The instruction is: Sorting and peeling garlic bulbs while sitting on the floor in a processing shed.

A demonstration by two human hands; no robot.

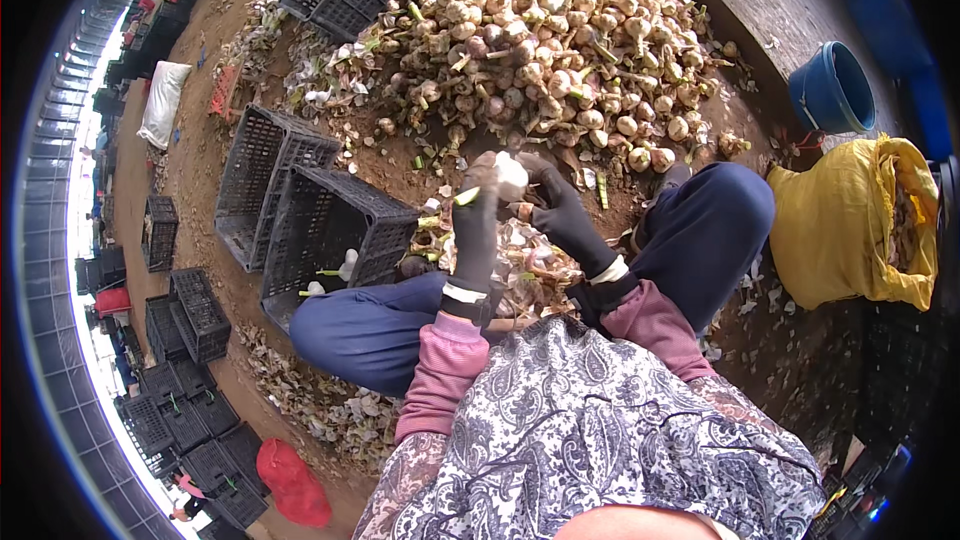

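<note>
A peeled white garlic bulb (512, 178) is between my two gloved hands, above the lap. My left hand (478, 184), in a dark glove, is closed around it, and a cut green stem (466, 196) sticks out at its side. My right hand (553, 199), also in a dark glove, has its fingers bent at the bulb's right side; a tan band or piece of husk shows at its thumb. Whether the right hand grips the bulb or only its skin is hard to tell. Loose garlic skins (529, 259) lie below, between my legs.
A large heap of unpeeled garlic (555, 45) lies ahead. To the left, a black plastic crate (322, 217) holds a few white bulbs, beside another crate (259, 172). On the right stand a yellow woven sack (825, 217) and a blue bucket (821, 86). A red sack (292, 484) lies lower left.
</note>
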